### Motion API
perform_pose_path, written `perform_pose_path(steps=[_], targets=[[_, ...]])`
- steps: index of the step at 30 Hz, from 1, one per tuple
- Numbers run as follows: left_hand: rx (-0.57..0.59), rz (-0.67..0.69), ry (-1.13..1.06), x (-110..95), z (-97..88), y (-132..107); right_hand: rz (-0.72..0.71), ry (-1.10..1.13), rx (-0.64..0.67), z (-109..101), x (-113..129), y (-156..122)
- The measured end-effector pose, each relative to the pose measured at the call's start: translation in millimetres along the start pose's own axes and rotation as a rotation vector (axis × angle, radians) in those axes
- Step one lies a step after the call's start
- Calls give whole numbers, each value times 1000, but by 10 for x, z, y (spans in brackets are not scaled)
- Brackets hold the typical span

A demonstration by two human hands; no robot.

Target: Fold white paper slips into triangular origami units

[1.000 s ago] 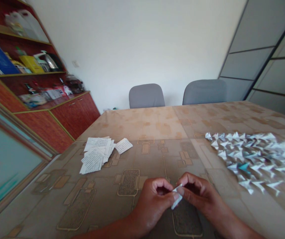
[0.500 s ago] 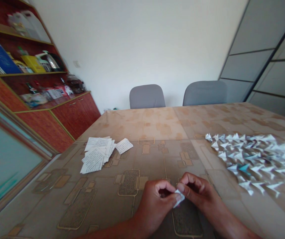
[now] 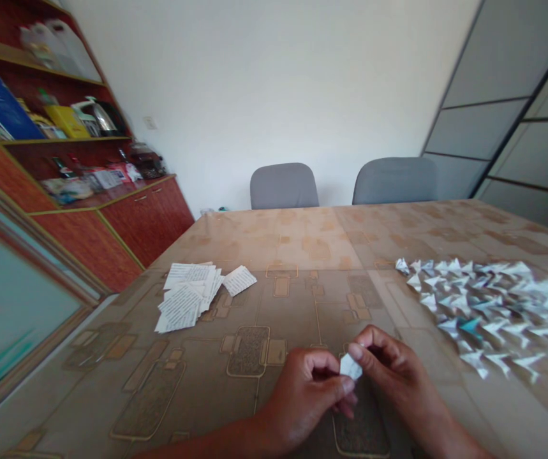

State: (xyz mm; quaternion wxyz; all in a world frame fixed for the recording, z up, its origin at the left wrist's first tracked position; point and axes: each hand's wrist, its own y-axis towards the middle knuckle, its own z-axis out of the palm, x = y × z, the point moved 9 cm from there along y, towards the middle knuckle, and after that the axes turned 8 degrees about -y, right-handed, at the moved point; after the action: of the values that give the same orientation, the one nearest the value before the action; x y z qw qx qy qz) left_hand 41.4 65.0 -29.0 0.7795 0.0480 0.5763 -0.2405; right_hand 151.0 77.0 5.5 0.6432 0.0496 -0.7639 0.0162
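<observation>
- Left hand (image 3: 305,395) and right hand (image 3: 395,370) pinch one folded paper (image 3: 351,367) between thumbs and forefingers, near the table (image 3: 297,325)'s near edge.
- Uneven thumb pressure could skew its crease.
- Toward the left edge: one loose printed slip (image 3: 240,280), one slip pile (image 3: 185,298), its sheets uncountable.
- Toward the right edge: folded paper pieces (image 3: 496,327), too overlapped to count.

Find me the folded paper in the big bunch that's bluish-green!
It's the teal folded paper, in the second row from the front, near that row's left end. Its colour sets it apart: the other folded papers look mostly white.
</observation>
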Motion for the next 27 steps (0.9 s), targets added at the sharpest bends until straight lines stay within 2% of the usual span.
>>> perform_pose_path(steps=[7,12,16,19,23,27], targets=[[-44,-30,-87,-6,-77,19,45,39,115,14,72,56],[-69,0,-76,-9,-103,30,0,93,264,170,93,-6],[-28,21,-24,-26,-98,26,-12,75,274,171,97,-24],[3,123,27,-165,-101,28,-56,-29,220,97,112,-13],[-53,227,80,-283,-175,53,-81,-75,182,73,110,-18],[-90,193,105,-226,-202,69,-88,-78,215,121,107,-33]])
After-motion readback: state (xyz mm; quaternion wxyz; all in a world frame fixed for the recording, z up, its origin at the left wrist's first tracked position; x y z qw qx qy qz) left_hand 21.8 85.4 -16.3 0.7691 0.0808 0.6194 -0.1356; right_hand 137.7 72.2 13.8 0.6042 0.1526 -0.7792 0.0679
